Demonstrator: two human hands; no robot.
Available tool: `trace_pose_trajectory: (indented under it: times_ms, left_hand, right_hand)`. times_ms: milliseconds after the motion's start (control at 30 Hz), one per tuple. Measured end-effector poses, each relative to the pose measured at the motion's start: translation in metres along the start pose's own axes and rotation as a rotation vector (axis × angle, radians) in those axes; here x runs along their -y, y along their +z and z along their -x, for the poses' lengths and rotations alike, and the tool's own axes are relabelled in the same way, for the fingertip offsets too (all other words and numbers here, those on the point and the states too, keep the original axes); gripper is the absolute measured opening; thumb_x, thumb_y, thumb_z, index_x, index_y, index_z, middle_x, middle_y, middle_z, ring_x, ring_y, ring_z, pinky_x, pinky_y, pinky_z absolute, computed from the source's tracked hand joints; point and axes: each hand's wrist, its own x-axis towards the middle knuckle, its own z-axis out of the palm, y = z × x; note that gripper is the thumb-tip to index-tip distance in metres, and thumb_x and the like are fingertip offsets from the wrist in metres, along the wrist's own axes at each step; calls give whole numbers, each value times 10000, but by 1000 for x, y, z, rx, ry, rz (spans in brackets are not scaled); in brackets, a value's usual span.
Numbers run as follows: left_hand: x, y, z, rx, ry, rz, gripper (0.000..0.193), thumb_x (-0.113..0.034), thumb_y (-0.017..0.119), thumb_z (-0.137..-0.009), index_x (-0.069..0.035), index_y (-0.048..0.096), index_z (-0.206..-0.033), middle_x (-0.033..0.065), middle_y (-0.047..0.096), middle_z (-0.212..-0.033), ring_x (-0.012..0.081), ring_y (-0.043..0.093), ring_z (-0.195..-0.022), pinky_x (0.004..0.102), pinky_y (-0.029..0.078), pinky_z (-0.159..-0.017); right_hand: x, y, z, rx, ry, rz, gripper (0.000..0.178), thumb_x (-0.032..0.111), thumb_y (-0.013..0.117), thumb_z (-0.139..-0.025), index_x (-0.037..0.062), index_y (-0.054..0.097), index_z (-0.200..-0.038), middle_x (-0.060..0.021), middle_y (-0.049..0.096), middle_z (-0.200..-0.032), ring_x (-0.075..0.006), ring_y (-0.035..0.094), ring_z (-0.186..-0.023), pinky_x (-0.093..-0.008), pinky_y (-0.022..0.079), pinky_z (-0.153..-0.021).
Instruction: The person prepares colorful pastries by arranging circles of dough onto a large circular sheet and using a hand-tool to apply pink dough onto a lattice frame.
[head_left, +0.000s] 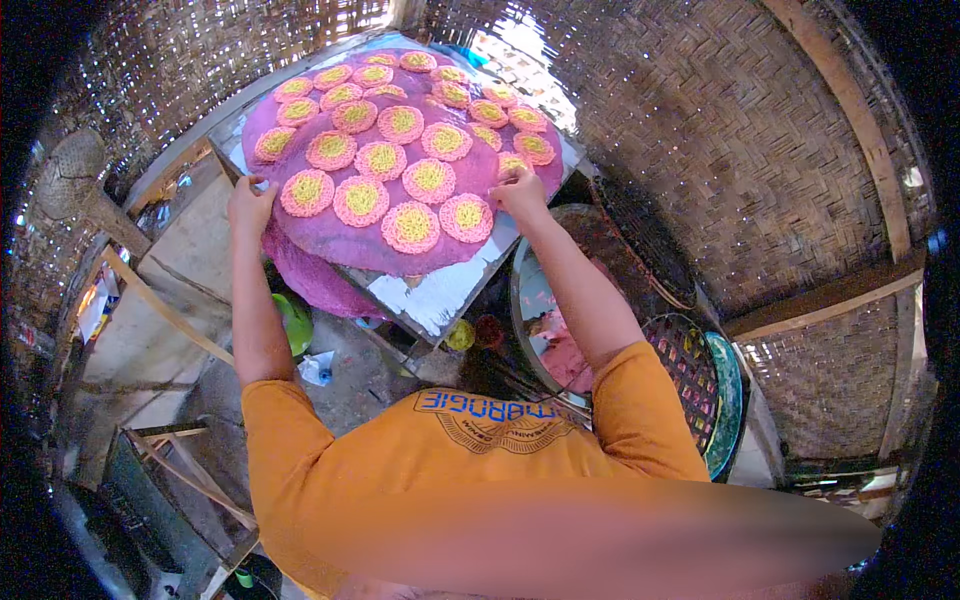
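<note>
A round purple sheet, seemingly mesh (330, 232), lies over another purple piece on a table. Pink discs with yellow, strand-like centres (382, 160) are laid out across both in loose rows. At the sheet's left edge my left hand (252, 203) is closed, thumb and fingers pinching the rim. On the opposite side my right hand (520, 193) grips the right rim, its fingers bent next to a disc. Purple netting (310, 275) hangs down past the table's near left side. The sheet hides most of the tabletop.
Pale boards show at the table's near corner (435, 300). Beneath my right arm stands a wide basin (535, 310) with pink stuff inside, beside a lattice basket (685, 370). A green round object (293, 322) sits on the floor. Woven bamboo walls (740, 130) enclose the space.
</note>
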Motion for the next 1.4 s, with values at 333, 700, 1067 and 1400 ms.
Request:
trace_pose_trajectory:
  times_ms: [333, 700, 1067, 1400]
  left_hand:
    - [-32, -6, -6, 208, 54, 589, 387, -118, 579, -766, 5, 538, -1131, 93, 601, -1002, 131, 562, -799, 230, 444, -672]
    - [-170, -58, 51, 335, 343, 847, 392, -49, 529, -758, -27, 541, -1149, 19, 604, -852, 54, 498, -632, 183, 406, -576]
    - [-316, 47, 223, 789, 719, 825, 342, -77, 521, -789, -22, 550, -1125, 79, 582, -1063, 134, 543, -928, 230, 422, -791]
    - [-357, 169, 376, 864, 946, 786, 315, -65, 533, -766, -21, 567, -1076, 163, 568, -1091, 240, 546, -1021, 287, 409, -871]
  right_hand:
    - [38, 1, 2, -10, -303, 89, 372, 58, 536, -661, 56, 620, -1022, -140, 611, -983, -231, 583, -848, -304, 451, -736]
    - [94, -134, 80, -71, -483, 150, 403, -3, 528, -680, 23, 587, -1077, -87, 608, -1036, -108, 570, -809, -235, 456, -708]
    - [-45, -355, 306, -297, 16, -220, 381, -40, 515, -728, -30, 550, -1107, -57, 590, -986, -99, 529, -811, -223, 428, -729]
    - [-181, -395, 454, -654, 259, -358, 423, -53, 496, -686, -27, 556, -1104, -44, 602, -948, -102, 534, -724, -218, 429, -646]
